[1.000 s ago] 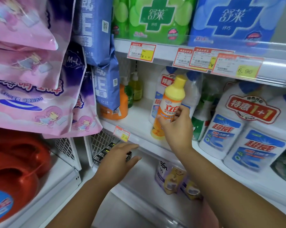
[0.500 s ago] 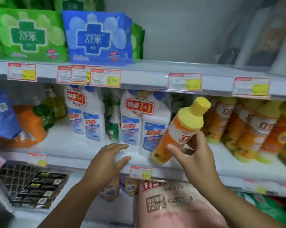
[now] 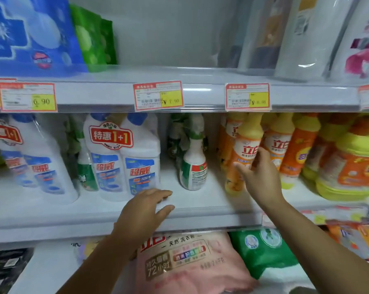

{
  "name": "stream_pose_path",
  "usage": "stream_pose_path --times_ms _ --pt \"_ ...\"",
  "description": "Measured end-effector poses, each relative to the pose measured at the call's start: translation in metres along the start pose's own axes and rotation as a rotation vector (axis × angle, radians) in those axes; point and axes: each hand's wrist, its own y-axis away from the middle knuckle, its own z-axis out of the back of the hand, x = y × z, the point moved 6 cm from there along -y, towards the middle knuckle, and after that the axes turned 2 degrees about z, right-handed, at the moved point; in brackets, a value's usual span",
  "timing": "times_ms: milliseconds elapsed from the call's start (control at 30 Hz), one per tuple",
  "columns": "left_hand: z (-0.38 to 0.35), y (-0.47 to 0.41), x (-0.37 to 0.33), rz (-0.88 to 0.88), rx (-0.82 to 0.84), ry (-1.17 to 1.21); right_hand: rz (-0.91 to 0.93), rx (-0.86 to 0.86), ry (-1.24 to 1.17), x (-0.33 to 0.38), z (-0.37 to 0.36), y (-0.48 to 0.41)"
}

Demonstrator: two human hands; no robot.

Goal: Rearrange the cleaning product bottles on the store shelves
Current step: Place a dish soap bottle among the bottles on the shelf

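The right hand (image 3: 257, 175), right of center in the frame, grips an orange dish-soap bottle (image 3: 243, 149) with a yellow cap. The thumb and fingers curl around the bottle's middle, just under its white label. The bottle stands nearly upright at the left end of a row of matching orange bottles (image 3: 285, 149) on the middle shelf (image 3: 200, 211). Its base is low against the shelf board, but I cannot tell whether it rests there or is just lifted off.

The left hand (image 3: 145, 209) lies at lower center, palm down over the front lip of the same shelf. Its fingers are relaxed and slightly spread, and it holds nothing.

Left of the held bottle, with a gap between them, stands a green-and-white spray bottle (image 3: 193, 166). Further left is a twin pack of white toilet-cleaner bottles (image 3: 124, 158) with blue caps and a red "1+1" badge. A second such pack (image 3: 30, 158) sits near the left edge. At the far right is a large orange jug (image 3: 353, 166) with a yellow-green base.

Red-bordered price tags (image 3: 158, 95) run along the rail of the upper shelf. That shelf carries a blue pack (image 3: 30, 32) at upper left, with a green pack (image 3: 92, 37) beside it. On the shelf below, at bottom center, lies a pink laundry-powder bag (image 3: 190, 262), touching a green bag (image 3: 264, 249) to its right.
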Motion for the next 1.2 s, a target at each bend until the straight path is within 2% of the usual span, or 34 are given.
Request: stream_pose_path --times_ms 300,433,600,1000,1100,1200 --pt "-0.034 -0.012 -0.014 -0.003 0.094 0.004 -0.042 -0.064 0.010 -0.013 -0.013 -0.011" --pt "-0.038 -0.015 -0.021 -0.013 0.089 0.049 -0.105 0.010 0.051 -0.029 -0.024 0.004" --pt "-0.038 -0.018 -0.026 -0.018 0.069 0.056 -0.140 0.017 0.044 -0.034 -0.027 0.010" --pt "-0.019 0.000 -0.012 0.055 0.038 0.081 -0.132 0.046 0.039 -0.034 -0.032 0.006" --pt "-0.013 0.003 -0.010 0.077 0.041 0.102 -0.148 -0.045 0.045 -0.027 -0.028 0.019" --pt "-0.008 0.005 -0.006 0.088 0.037 0.111 0.000 -0.158 0.100 0.003 -0.025 0.040"
